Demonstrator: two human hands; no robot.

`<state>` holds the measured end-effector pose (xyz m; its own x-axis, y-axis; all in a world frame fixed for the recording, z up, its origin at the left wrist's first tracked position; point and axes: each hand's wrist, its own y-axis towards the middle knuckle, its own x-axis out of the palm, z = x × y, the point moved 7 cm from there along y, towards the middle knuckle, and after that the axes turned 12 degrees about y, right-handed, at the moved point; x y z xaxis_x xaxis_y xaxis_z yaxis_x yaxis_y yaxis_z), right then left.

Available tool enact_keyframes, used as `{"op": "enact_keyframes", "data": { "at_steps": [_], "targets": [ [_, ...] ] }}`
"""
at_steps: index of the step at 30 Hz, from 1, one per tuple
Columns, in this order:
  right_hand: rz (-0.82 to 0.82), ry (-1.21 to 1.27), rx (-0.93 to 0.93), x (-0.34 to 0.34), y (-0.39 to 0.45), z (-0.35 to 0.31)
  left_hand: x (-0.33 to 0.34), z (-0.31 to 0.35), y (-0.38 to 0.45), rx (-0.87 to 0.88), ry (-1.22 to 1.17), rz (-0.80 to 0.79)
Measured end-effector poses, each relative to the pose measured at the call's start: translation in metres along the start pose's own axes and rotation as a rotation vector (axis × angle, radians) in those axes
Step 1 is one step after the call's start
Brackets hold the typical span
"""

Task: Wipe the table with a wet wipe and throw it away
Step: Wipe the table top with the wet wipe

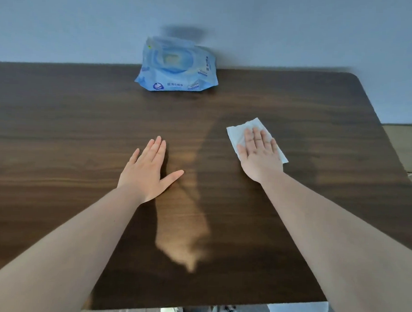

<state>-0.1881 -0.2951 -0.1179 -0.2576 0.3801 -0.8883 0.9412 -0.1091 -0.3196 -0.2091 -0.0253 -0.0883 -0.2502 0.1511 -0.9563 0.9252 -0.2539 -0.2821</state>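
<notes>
Wipe (239, 133) lies flat on the table (319, 137), right of centre, white, unfolded, one corner pointing toward the wall; right hand (259, 155) sits palm-down on top of it, fingers (256, 136) straight and close together, pressing rather than gripping; wipe edges stick out past the hand on the far side, the left side and at the near right corner. Left hand (150, 170) is flat on bare wood left of centre, fingers extended and together, thumb splayed out to the right, holding nothing; the two hands are well apart; both forearms are bare. Between the hands a lighter sheen runs along the tabletop from the far middle down toward the near edge; cannot tell whether it is moisture or reflected light. Table is dark wood grain, rounded far right corner, far edge against the wall (64, 20). Pack (177, 68) of wipes, light blue, sits at the far edge near the middle, leaning back on the wall, well apart from both hands; its lid area is blurred, cannot tell if open or closed.
</notes>
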Motion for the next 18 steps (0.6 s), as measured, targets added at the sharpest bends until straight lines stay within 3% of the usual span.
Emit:
{"op": "enact_keyframes", "data": {
  "at_steps": [12, 18],
  "targets": [
    [-0.132, -0.12, -0.453, 0.112, 0.021, -0.311, 0.078, -0.286, -0.161, -0.599, -0.066, -0.201],
    [-0.181, -0.134, -0.594, 0.16, 0.013, -0.433, 0.101, -0.329, -0.188, -0.637, -0.105, -0.126]
  ]
}}
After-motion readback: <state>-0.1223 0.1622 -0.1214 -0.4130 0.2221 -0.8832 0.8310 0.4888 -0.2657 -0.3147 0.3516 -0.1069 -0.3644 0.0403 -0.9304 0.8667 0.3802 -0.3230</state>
